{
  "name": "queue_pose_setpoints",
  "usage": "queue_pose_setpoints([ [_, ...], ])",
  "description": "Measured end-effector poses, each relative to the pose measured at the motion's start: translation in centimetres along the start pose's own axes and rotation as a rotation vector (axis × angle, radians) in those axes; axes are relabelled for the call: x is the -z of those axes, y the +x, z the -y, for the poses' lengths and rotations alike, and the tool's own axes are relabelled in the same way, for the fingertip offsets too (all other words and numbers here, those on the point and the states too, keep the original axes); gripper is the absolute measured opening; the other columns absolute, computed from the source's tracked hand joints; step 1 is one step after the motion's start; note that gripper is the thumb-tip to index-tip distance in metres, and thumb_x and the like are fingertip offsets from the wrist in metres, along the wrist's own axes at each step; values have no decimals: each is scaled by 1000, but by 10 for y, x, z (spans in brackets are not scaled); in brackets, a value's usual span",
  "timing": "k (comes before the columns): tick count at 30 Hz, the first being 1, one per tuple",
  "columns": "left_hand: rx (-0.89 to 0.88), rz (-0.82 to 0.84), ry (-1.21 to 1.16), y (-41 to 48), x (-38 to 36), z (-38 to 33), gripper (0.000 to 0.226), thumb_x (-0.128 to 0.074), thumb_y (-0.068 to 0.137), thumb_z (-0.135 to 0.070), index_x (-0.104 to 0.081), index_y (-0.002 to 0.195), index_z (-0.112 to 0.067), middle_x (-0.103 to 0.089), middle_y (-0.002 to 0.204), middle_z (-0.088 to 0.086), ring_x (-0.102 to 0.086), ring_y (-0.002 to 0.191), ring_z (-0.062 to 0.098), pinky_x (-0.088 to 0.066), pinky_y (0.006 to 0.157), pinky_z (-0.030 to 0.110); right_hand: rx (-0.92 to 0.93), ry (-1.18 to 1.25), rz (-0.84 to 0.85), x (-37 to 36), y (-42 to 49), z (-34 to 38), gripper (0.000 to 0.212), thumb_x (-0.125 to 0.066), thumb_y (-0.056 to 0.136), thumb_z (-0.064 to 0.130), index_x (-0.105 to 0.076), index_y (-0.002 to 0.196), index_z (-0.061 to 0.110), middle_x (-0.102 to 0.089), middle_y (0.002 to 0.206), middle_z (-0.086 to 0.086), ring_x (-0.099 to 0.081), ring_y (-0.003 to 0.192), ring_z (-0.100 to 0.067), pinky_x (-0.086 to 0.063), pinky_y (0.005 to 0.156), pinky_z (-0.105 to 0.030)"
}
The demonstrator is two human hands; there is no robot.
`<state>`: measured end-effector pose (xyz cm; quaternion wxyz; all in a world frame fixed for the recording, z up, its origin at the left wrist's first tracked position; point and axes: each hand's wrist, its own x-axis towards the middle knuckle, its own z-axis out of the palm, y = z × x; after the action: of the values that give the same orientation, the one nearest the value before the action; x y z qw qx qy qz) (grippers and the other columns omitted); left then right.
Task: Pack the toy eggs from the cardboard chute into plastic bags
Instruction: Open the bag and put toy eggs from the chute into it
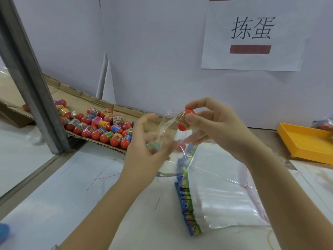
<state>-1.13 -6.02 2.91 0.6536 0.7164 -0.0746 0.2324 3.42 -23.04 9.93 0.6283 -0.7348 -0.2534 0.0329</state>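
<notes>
My right hand [209, 123] pinches a red toy egg [184, 120] with a printed band, right at the mouth of a clear plastic bag [166, 129]. My left hand [144, 141] holds that bag up from the left, fingers curled round it. Blurred egg shapes, one greenish and one pink, show through the bag. Several more red toy eggs [100, 125] lie on the cardboard chute [100, 103] at the left, behind my left hand.
A stack of empty plastic bags [219, 188] with coloured header cards lies on the white table below my hands. A yellow tray [306, 143] sits at the right edge. A metal post [30, 74] stands at the left. A white wall with a paper sign [252, 33] is behind.
</notes>
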Motion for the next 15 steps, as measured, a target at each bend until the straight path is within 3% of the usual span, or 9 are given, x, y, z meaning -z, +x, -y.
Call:
queue_pose_setpoints([
  [2,-250,-14,268,-2,2,1,48,-67,84,-52,-42,123,-41,-59,121,-17,-69,86,19,-59,58,44,-16,20,-11,1,0,-2,15,-65,89,15,-61,102,17,-69,96,-20,-70,67,-36,-59,61,-34],
  [3,-400,-22,394,-3,2,1,44,-61,88,-52,-42,125,-37,-52,132,-11,-64,95,12,-59,59,42,-21,25,-12,1,1,-3,14,-65,89,15,-62,102,17,-70,94,-19,-70,65,-34,-59,62,-34],
  [5,-590,-53,579,-3,2,3,34,-53,92,-41,-46,123,-28,-45,139,8,-53,93,7,-58,58,38,-29,23,2,1,1,-6,12,-65,89,16,-62,101,18,-72,87,-13,-70,64,-31,-58,61,-32],
  [10,-433,-67,609,-1,5,5,37,-49,92,-45,-62,120,-26,-43,143,5,-61,81,11,-57,55,35,-35,13,75,3,1,-10,8,-60,91,13,-63,99,14,-71,73,1,-65,58,-20,-54,59,-25],
  [12,-369,-10,527,-2,6,5,33,-49,89,-51,-62,115,-35,-42,143,-1,-64,89,11,-56,59,32,-33,39,116,2,1,-10,9,-58,92,11,-64,99,12,-70,73,2,-63,59,-17,-54,59,-25],
  [15,-319,32,409,-2,4,2,13,-53,87,-57,-57,96,-48,-42,140,-8,-57,102,-5,-53,64,17,-36,76,158,0,0,-11,12,-55,93,11,-64,101,10,-70,78,-3,-64,63,-20,-54,61,-29],
])
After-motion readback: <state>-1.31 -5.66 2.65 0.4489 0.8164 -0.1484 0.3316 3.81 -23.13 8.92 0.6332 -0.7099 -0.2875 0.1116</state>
